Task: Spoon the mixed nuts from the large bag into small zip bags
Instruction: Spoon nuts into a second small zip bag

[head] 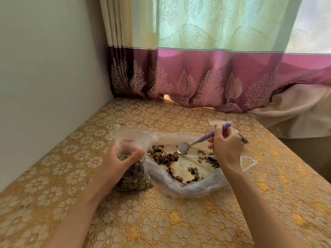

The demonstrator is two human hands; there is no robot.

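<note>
Purple ribbed plastic forms the handle of the spoon (197,141) that your right hand (226,147) pinches between curled fingers, wrist raised, the shiny metal bowl tipped down and empty over the large bag (188,188). That bag is thin, crinkled, clear film lying open on the table (161,221), with dark and green mixed nuts (166,156) scattered inside. Your left hand (118,163) grips a small zip bag (132,178) just left of it, thumb across the front, its clear plastic already lumpy with nuts. A glossy lace-patterned cloth of gold flowers covers the table.
</note>
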